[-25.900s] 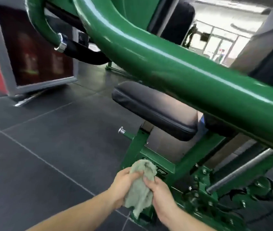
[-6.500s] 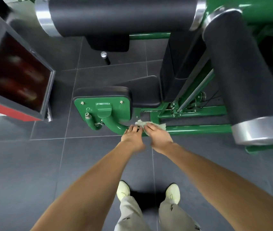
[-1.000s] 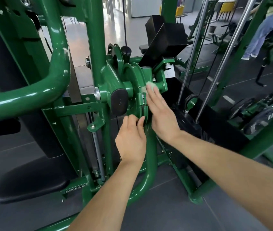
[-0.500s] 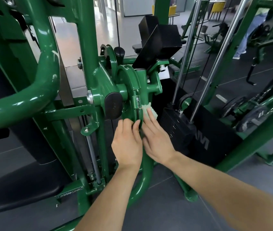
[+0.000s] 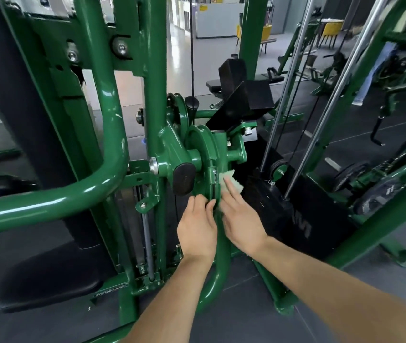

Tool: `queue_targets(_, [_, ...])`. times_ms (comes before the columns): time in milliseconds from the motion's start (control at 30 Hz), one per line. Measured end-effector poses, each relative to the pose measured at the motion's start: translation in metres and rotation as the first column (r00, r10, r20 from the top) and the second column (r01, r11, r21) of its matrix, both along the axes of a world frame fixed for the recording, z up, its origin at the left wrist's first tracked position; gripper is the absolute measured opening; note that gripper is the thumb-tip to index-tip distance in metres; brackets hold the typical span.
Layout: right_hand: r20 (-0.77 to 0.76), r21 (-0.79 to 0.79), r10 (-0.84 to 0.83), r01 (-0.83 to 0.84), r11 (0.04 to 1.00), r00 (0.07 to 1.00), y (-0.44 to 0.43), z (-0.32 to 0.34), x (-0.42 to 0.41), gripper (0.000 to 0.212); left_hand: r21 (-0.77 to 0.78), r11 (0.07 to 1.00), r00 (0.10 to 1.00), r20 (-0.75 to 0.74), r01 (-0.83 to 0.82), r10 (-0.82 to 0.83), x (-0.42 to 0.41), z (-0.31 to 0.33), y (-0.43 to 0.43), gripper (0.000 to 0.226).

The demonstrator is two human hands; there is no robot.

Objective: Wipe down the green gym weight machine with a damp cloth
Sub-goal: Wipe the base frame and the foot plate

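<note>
On glossy green round pulley (image 5: 203,154), pale crumpled cloth (image 5: 231,183) under flat right hand (image 5: 242,220).

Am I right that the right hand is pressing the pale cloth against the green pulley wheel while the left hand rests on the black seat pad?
Not quite. The head view shows the left hand on the green pulley wheel, not the seat pad. The right hand does press the pale cloth against that wheel.

I see dark grey tiled floor (image 5: 234,325) under the green machine (image 5: 157,70). Its base frame stands directly on it. Right of the machine, a black weight stack (image 5: 303,219) stands.
</note>
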State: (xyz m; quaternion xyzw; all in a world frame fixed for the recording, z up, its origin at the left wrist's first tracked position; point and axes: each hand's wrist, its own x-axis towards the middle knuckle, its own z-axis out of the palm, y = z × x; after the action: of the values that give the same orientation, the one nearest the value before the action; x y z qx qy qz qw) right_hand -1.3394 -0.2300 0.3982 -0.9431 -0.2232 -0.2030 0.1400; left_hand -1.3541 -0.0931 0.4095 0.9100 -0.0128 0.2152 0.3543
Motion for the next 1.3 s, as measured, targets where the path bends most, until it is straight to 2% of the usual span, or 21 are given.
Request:
queue_targets(67, [-0.139,0.105,0.007,0.007,0.994,0.990,-0.004,0.004,-0.023,0.057,-0.024,1.000,0.990,-0.137,0.018,-0.021,-0.005,0.015,0.001,0.023])
queue_targets(100, [-0.192,0.218,-0.022,0.065,0.974,0.981,-0.004,0.011,-0.031,0.059,-0.011,1.000,0.980,-0.198,0.024,-0.026,-0.008,0.021,0.001,0.018])
queue_targets(167, [-0.212,0.495,-0.132,0.223,0.839,0.968,0.000,0.045,-0.038,0.058,0.027,0.999,0.968,-0.251,0.024,-0.016,-0.016,0.044,0.003,0.010])
queue_targets(233, [-0.134,0.673,-0.257,0.278,0.685,0.957,0.007,0.090,-0.036,0.051,0.045,0.997,0.989,-0.139,0.061,-0.054,-0.031,0.066,0.004,0.026])
queue_targets(267, [-0.077,0.701,-0.289,0.258,0.665,0.954,0.011,0.112,-0.033,0.049,0.054,0.994,0.995,-0.041,0.095,-0.093,-0.039,0.078,0.006,0.036])
queue_targets(333, [0.030,0.643,-0.275,0.192,0.741,0.961,0.020,0.146,-0.026,0.046,0.085,0.990,0.983,0.135,0.112,-0.122,-0.041,0.100,0.012,0.050])
queue_targets(400, [0.048,0.463,-0.204,0.159,0.872,0.978,0.028,0.152,-0.017,0.048,0.131,0.990,0.986,0.151,0.051,-0.070,-0.029,0.122,0.017,0.056])
queue_targets(500, [-0.032,0.178,-0.184,0.187,0.966,0.982,0.037,0.135,-0.011,0.053,0.261,0.963,0.994,-0.099,0.061,-0.036,-0.003,0.146,0.026,0.071])
queue_targets(600, [0.006,0.058,-0.180,0.180,0.982,0.984,0.034,0.127,-0.010,0.063,0.375,0.908,0.954,-0.289,0.186,-0.076,0.009,0.143,0.039,0.084])
queue_targets(700, [-0.016,0.039,-0.148,0.148,0.988,0.989,0.032,0.138,-0.003,0.082,0.449,0.867,0.953,-0.289,0.214,-0.086,0.009,0.138,0.046,0.086])
queue_targets(767, [-0.126,0.066,-0.193,0.202,0.977,0.973,0.034,0.152,0.009,0.094,0.437,0.875,0.958,-0.273,0.207,-0.090,0.011,0.139,0.048,0.088])
queue_targets(833, [-0.234,0.053,-0.201,0.219,0.974,0.951,0.038,0.166,0.017,0.096,0.428,0.879,0.959,-0.268,0.208,-0.096,0.013,0.140,0.051,0.090])
queue_targets(933, [-0.372,0.016,-0.214,0.237,0.971,0.903,0.045,0.189,0.038,0.081,0.428,0.880,0.961,-0.259,0.205,-0.097,0.014,0.146,0.052,0.087])
queue_targets(1067, [-0.558,0.012,-0.237,0.293,0.956,0.795,0.061,0.216,0.095,0.044,0.443,0.874,0.966,-0.241,0.199,-0.098,0.019,0.155,0.054,0.079])
queue_targets(1133, [-0.608,0.018,-0.228,0.300,0.954,0.760,0.066,0.224,0.108,0.034,0.442,0.872,0.963,-0.247,0.209,-0.106,0.019,0.158,0.055,0.079])
queue_targets(1200, [-0.599,0.007,-0.221,0.281,0.960,0.770,0.068,0.227,0.103,0.029,0.447,0.868,0.962,-0.249,0.219,-0.114,0.019,0.158,0.055,0.081])
queue_targets(1267, [-0.551,0.061,-0.179,0.253,0.965,0.815,0.066,0.226,0.084,0.022,0.448,0.865,0.959,-0.257,0.227,-0.118,0.019,0.159,0.055,0.083])
queue_targets(1300, [-0.519,0.093,-0.169,0.252,0.963,0.838,0.062,0.221,0.073,0.026,0.447,0.865,0.960,-0.253,0.226,-0.120,0.019,0.161,0.055,0.083])
